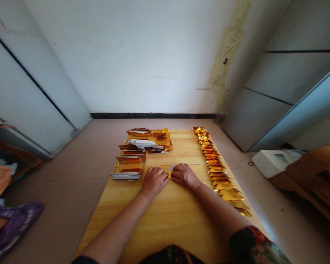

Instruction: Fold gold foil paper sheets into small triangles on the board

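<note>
Both hands meet near the middle of a wooden table (159, 223), over a small sheet of gold foil paper (169, 171) with a whitish underside showing. My left hand (154, 180) grips the sheet's left side, fingers curled and pressed together. On its right side my right hand (184, 176) pinches the paper, partly covering it. Stacks of gold foil paper (129, 165) with white edges lie at the left, just beyond my left hand. Along the right edge runs a row of folded gold foil pieces (218, 170), overlapping one another.
A white wall (143, 58) with a black baseboard (154, 116) stands behind the table. Grey cabinets (275, 80) rise at the right, near a white box (269, 163) and wooden furniture (308, 172). A purple bag (16, 227) lies on the floor at left.
</note>
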A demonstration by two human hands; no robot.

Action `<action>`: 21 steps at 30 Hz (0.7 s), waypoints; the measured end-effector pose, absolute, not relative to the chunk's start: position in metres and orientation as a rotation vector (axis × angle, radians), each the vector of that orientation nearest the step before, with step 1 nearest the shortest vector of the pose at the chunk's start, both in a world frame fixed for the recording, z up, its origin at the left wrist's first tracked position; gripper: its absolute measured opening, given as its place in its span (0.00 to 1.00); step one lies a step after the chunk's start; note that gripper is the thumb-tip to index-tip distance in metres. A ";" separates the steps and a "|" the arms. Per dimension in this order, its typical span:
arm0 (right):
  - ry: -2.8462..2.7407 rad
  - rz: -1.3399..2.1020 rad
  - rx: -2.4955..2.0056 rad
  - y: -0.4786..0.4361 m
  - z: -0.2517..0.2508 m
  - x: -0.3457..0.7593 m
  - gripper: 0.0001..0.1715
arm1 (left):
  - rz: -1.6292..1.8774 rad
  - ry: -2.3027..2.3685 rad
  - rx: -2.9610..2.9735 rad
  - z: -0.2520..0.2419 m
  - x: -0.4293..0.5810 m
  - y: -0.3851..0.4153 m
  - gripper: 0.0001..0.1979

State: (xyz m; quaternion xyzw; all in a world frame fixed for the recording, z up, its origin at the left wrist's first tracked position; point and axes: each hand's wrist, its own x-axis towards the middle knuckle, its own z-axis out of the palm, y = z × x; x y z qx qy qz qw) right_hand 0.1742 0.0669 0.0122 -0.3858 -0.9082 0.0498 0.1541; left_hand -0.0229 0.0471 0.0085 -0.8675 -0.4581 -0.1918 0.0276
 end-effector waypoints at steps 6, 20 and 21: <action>-2.523 0.130 -1.093 0.070 0.004 0.173 0.12 | -0.597 -1.429 -2.678 0.009 -0.022 0.047 0.05; -2.412 0.196 -1.042 0.071 -0.001 0.172 0.07 | -0.629 -1.392 -2.634 0.005 -0.022 0.047 0.06; -2.411 0.201 -1.053 0.072 -0.002 0.170 0.07 | -0.632 -1.391 -2.639 0.005 -0.022 0.046 0.06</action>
